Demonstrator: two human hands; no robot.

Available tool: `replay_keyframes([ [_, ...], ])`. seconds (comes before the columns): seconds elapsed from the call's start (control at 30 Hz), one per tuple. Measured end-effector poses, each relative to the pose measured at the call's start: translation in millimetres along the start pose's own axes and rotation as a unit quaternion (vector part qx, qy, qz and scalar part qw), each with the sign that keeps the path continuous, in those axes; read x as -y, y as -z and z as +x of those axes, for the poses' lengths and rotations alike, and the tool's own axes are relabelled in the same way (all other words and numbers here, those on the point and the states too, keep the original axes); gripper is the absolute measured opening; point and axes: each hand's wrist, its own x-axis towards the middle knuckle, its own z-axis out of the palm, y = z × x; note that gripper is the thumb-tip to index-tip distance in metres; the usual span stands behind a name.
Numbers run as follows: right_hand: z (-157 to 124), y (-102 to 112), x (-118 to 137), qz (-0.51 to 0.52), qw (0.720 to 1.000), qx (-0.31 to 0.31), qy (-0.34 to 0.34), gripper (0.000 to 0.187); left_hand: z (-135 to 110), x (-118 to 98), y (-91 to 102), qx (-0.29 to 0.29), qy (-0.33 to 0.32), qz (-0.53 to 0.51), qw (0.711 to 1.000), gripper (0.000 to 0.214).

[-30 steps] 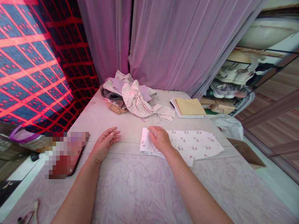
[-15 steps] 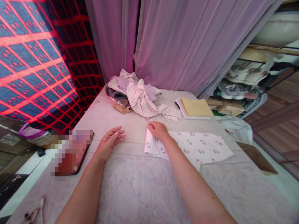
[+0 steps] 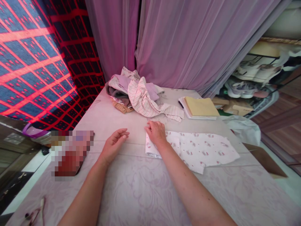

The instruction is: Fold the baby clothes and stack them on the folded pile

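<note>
A white cloth with small pink prints (image 3: 199, 149) lies flat on the pale patterned table (image 3: 141, 194), its left end folded over. My right hand (image 3: 155, 131) rests palm down on that folded end, fingers together and curled at the far corner. It is not clear whether the fingers pinch the cloth. My left hand (image 3: 115, 144) lies on the bare table just left of the cloth, fingers loosely stretched and holding nothing.
A heap of striped and lilac clothes (image 3: 138, 94) sits at the back of the table. A stack of papers with a yellow sheet on top (image 3: 199, 108) lies at the back right. A blurred object (image 3: 71, 153) lies left. Purple curtains (image 3: 178, 44) hang behind.
My right hand slid from the middle of the folded end up to its far corner. The left hand stayed put. The view shifted slightly.
</note>
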Motion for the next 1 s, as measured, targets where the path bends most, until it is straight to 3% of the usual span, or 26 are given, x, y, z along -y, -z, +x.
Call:
replay_keyframes([
  [0.07,-0.1,0.2,0.4,-0.019,1.0,0.006,-0.003,0.032,-5.2,-3.4,-16.8,0.044,-0.08,0.108,0.99,0.034],
  [0.17,0.8,-1.7,-0.7,-0.038,0.999,0.02,-0.004,0.043,-15.0,-8.5,-41.9,0.164,-0.189,0.248,0.936,0.026],
  [0.27,3.8,-4.8,-1.8,-0.058,0.997,0.048,-0.022,0.051,-22.1,-10.3,-53.4,0.261,-0.187,0.335,0.886,0.027],
  [0.37,8.9,-7.3,-1.2,-0.067,0.991,0.101,-0.054,0.058,-23.3,-10.2,-51.5,0.289,-0.149,0.372,0.87,0.026],
  [0.53,14.1,-7.7,1.9,-0.065,0.983,0.153,-0.079,0.06,-18.5,-10.0,-45.9,0.295,-0.113,0.369,0.874,0.026],
  [0.73,14.0,3.6,0.8,-0.03,0.99,0.13,-0.05,0.052,-15.3,-5.9,-44.2,0.305,-0.11,0.343,0.882,0.027],
  [0.83,15.7,9.0,0.5,-0.011,0.989,0.133,-0.06,0.05,-13.4,-1.2,-40.2,0.288,-0.113,0.302,0.902,0.025],
  [1.0,13.1,4.4,6.4,-0.065,0.988,0.128,-0.059,0.054,-10.4,4.2,-35.2,0.22,-0.122,0.224,0.942,0.019],
])
